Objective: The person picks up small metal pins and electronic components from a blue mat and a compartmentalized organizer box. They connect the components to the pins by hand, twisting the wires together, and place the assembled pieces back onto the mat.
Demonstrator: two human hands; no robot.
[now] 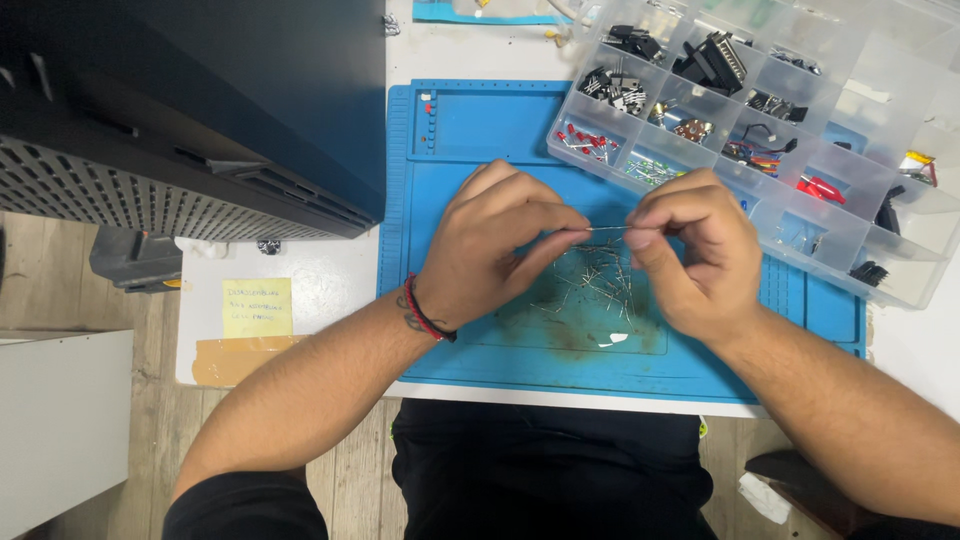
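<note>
Wire lead (606, 229) pinched beside compartmented parts box (905, 290).

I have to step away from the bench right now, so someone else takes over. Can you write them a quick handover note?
Left hand and right hand pinch one thin wire lead between fingertips, held level above the blue mat.
A loose pile of similar leads lies on the mat beneath.
The clear parts organizer sits open at upper right.
The pile remains unsorted.
</note>
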